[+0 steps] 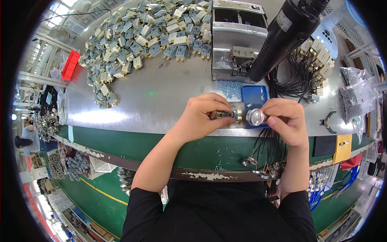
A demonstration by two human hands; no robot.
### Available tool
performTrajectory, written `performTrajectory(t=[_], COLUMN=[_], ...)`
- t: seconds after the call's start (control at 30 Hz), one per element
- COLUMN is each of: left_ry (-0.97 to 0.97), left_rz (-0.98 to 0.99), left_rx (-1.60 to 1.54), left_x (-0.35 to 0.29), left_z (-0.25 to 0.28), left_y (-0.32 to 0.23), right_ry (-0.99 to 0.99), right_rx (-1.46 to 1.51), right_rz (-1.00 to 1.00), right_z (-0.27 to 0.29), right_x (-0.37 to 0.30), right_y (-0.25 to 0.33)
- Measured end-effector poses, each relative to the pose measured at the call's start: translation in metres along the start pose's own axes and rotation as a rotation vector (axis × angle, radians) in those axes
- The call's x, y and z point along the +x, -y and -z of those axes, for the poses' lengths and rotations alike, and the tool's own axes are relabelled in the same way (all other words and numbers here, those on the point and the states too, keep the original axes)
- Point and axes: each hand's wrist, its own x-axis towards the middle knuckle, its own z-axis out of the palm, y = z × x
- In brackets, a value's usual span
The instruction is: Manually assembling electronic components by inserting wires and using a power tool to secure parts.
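Over the front of the metal table, my left hand [207, 115] is closed around a small dark switch part [230, 114] with brass-coloured terminals on its right side. Just to the right, my right hand [287, 121] pinches a shiny round metal piece [255, 117], like a cap or cup. The two parts are close together but look apart. Beneath them lies a blue tray [254, 93] with a few tiny pieces in it. A heap of small bluish screws [229, 89] sits beside the tray. My fingers partly hide the switch part.
A black cylindrical tool [278, 38] stands by a metal machine [227, 52]. Grey and cream switch parts [153, 32] are piled at the far left. Black cables [292, 82] with cream blocks [322, 60], pliers [328, 122] and a red bin [71, 65] are also around.
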Motion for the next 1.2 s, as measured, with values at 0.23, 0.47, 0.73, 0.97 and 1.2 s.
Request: performTrajectory(t=[0.23, 0.47, 0.73, 0.97, 1.2], left_ry=[-0.058, -0.169, -0.106, -0.078, -0.033], left_rz=[0.021, -0.229, -0.269, -0.255, -0.094], left_rx=[-0.08, 0.041, 0.152, 0.231, 0.07], left_x=[0.0, 0.001, 0.001, -0.001, 0.003], left_z=[0.002, 0.002, 0.0, -0.008, -0.008], left_y=[-0.015, -0.01, -0.006, 0.003, 0.001], right_ry=[-0.052, -0.025, -0.017, 0.006, 0.048], right_rx=[0.157, -0.046, -0.145, -0.367, -0.419], right_rz=[-0.296, -0.287, -0.402, -0.323, -0.206], right_z=[-0.011, -0.026, -0.029, -0.033, -0.033], right_x=[0.008, 0.019, 0.019, 0.017, 0.018], right_y=[-0.007, -0.005, 0.004, -0.001, -0.008])
